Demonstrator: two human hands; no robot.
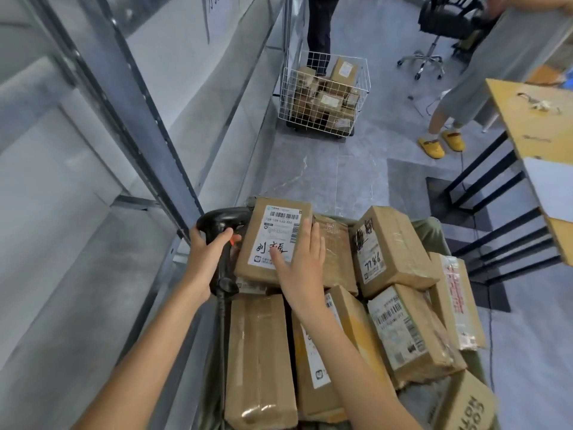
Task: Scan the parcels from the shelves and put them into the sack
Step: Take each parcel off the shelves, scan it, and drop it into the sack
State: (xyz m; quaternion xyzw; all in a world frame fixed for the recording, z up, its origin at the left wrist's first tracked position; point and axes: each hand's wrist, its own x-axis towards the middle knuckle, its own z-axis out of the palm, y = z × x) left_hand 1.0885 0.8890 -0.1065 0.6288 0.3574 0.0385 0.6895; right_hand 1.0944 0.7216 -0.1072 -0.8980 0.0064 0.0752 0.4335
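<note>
A brown cardboard parcel (263, 231) with a white barcode label and black handwriting lies on top of a pile of several taped parcels (393, 324) in an olive-green sack (429, 232). My right hand (299, 265) rests flat on this parcel's label, fingers straight. Just left of the parcel, my left hand (204, 259) grips the handle of a black barcode scanner (223, 225), whose head points toward the parcel. The scanner's cable hangs down between my arms.
Grey metal shelving (133, 119) runs along the left. A white wire cart (324, 94) full of parcels stands ahead on the floor. Two people stand beyond it, one in yellow slippers (441, 144). A wooden table with black frame (527, 119) is at the right.
</note>
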